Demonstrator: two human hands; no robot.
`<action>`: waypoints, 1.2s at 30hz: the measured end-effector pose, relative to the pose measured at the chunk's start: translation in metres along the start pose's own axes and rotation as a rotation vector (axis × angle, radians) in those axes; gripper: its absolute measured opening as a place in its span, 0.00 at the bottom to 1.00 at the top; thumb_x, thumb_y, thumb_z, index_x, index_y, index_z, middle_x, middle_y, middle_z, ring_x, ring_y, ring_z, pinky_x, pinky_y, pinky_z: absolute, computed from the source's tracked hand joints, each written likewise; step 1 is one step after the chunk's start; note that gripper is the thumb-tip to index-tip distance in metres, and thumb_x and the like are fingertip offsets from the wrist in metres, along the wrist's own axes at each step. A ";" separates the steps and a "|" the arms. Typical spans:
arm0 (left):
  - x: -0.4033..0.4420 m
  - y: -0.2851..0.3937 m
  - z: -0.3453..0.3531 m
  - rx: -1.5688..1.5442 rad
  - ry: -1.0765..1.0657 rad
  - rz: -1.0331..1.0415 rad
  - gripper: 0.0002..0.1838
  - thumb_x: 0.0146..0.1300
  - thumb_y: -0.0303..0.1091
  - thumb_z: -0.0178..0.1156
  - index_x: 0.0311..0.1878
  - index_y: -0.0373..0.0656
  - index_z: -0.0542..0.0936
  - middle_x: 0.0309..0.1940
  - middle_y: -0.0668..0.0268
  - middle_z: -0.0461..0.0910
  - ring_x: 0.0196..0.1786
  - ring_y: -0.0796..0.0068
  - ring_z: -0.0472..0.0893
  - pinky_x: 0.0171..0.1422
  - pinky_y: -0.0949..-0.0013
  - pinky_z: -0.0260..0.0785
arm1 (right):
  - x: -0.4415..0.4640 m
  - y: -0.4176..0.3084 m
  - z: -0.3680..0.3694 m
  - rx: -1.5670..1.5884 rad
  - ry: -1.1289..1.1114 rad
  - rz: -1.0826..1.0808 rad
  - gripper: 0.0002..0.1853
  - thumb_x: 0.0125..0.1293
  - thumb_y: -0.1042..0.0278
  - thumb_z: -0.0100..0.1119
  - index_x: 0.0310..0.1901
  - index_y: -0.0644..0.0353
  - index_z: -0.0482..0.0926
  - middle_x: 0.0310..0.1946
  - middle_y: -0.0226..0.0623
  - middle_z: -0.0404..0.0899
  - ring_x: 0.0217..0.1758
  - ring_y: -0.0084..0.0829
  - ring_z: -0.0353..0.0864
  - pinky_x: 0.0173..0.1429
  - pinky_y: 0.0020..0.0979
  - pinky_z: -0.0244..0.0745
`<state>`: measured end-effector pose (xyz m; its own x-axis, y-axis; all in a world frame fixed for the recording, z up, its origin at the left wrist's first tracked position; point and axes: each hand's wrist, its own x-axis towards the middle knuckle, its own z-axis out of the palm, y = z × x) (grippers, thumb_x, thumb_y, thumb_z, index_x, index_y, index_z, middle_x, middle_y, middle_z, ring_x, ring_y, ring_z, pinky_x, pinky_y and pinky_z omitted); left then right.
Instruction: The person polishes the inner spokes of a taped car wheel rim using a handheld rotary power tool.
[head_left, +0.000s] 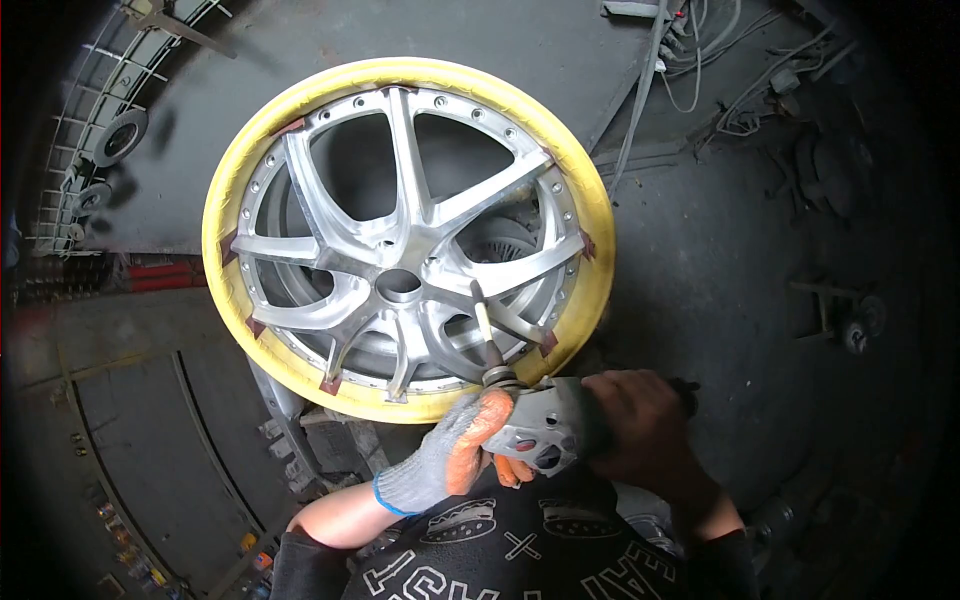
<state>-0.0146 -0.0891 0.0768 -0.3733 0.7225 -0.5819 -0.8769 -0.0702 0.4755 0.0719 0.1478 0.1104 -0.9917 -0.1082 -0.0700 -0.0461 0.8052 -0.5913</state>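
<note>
A silver multi-spoke wheel (410,238) has yellow tape round its rim, with dark red patches at the spoke ends. My left hand (462,448), in a grey and orange glove, is closed around the front of a power tool (540,425). Bare and in shadow, my right hand (640,425) grips the tool's dark rear body. A slim bit (483,318) sticks out of the tool, its tip over a lower right spoke near the hub. Whether the tip touches the metal cannot be made out.
Wire racking (100,48) with small discs stands at the upper left. Cables (700,50) hang at the upper right. A stand (345,440) shows below the wheel, and a small wheeled item (858,325) lies at the far right.
</note>
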 end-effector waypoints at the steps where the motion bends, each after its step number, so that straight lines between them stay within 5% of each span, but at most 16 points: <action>1: 0.002 0.001 0.004 0.009 -0.040 0.008 0.30 0.76 0.56 0.53 0.53 0.31 0.75 0.34 0.53 0.84 0.29 0.61 0.88 0.25 0.70 0.78 | -0.001 0.000 -0.003 0.000 0.001 0.001 0.41 0.40 0.62 0.76 0.61 0.62 0.74 0.49 0.47 0.79 0.52 0.49 0.81 0.60 0.48 0.76; 5: 0.030 -0.009 0.010 -0.004 -0.192 0.015 0.23 0.81 0.46 0.48 0.54 0.31 0.75 0.39 0.52 0.85 0.33 0.64 0.88 0.33 0.74 0.80 | -0.013 0.015 -0.017 -0.031 0.110 0.058 0.40 0.41 0.61 0.75 0.60 0.63 0.75 0.48 0.47 0.79 0.51 0.50 0.82 0.57 0.48 0.77; 7: 0.053 -0.028 -0.004 -0.170 -0.366 -0.015 0.22 0.83 0.38 0.41 0.66 0.28 0.68 0.58 0.46 0.79 0.52 0.64 0.87 0.52 0.69 0.81 | -0.021 0.028 -0.023 -0.064 0.139 0.090 0.39 0.41 0.61 0.75 0.60 0.63 0.76 0.48 0.47 0.79 0.50 0.50 0.82 0.57 0.48 0.77; 9: 0.064 -0.030 0.013 -0.178 -0.234 -0.053 0.24 0.80 0.45 0.49 0.56 0.26 0.74 0.42 0.43 0.83 0.40 0.52 0.88 0.40 0.61 0.85 | -0.026 0.040 -0.028 -0.142 0.173 0.101 0.38 0.42 0.61 0.74 0.60 0.62 0.77 0.48 0.46 0.79 0.51 0.50 0.81 0.57 0.49 0.76; 19: 0.080 -0.047 0.006 0.267 -0.109 0.062 0.12 0.71 0.22 0.50 0.54 0.32 0.75 0.44 0.54 0.84 0.42 0.67 0.85 0.45 0.72 0.77 | -0.027 0.056 -0.042 -0.172 0.110 0.105 0.35 0.44 0.64 0.73 0.58 0.61 0.77 0.49 0.46 0.79 0.51 0.50 0.80 0.56 0.48 0.76; 23: 0.064 -0.042 -0.006 0.920 -0.262 0.485 0.12 0.69 0.17 0.51 0.52 0.34 0.76 0.42 0.56 0.85 0.42 0.70 0.84 0.45 0.74 0.75 | -0.033 0.048 -0.028 -0.110 0.056 0.070 0.37 0.41 0.67 0.72 0.59 0.61 0.76 0.49 0.47 0.78 0.50 0.50 0.80 0.56 0.48 0.76; 29: 0.025 -0.050 -0.036 0.675 -0.219 0.069 0.21 0.73 0.23 0.46 0.68 0.34 0.68 0.62 0.54 0.74 0.66 0.64 0.75 0.72 0.69 0.65 | -0.031 0.024 -0.004 -0.024 0.047 0.055 0.40 0.40 0.65 0.72 0.60 0.63 0.74 0.49 0.48 0.78 0.51 0.50 0.80 0.58 0.49 0.76; 32: 0.010 -0.050 -0.039 0.808 -0.056 -0.057 0.19 0.78 0.27 0.44 0.68 0.34 0.69 0.63 0.55 0.74 0.68 0.68 0.74 0.72 0.70 0.65 | -0.030 0.012 0.010 0.008 0.040 0.054 0.41 0.40 0.62 0.74 0.61 0.64 0.74 0.50 0.48 0.77 0.52 0.50 0.79 0.58 0.50 0.76; 35: -0.006 -0.052 -0.064 0.367 0.061 -0.165 0.19 0.79 0.28 0.45 0.68 0.35 0.69 0.61 0.56 0.76 0.69 0.72 0.73 0.72 0.71 0.65 | -0.029 0.001 0.026 0.062 0.042 0.065 0.42 0.41 0.58 0.76 0.61 0.65 0.74 0.52 0.49 0.78 0.54 0.51 0.80 0.59 0.50 0.76; 36: -0.013 -0.047 -0.074 0.329 -0.031 -0.103 0.15 0.80 0.33 0.47 0.59 0.32 0.72 0.48 0.53 0.81 0.52 0.69 0.79 0.54 0.71 0.71 | -0.029 -0.002 0.032 0.104 0.046 0.073 0.43 0.42 0.55 0.77 0.61 0.65 0.73 0.53 0.50 0.78 0.54 0.51 0.80 0.58 0.50 0.76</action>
<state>0.0094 -0.1459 0.0128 -0.2741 0.7350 -0.6202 -0.7633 0.2261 0.6052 0.1041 0.1312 0.0880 -0.9965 -0.0226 -0.0803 0.0368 0.7446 -0.6665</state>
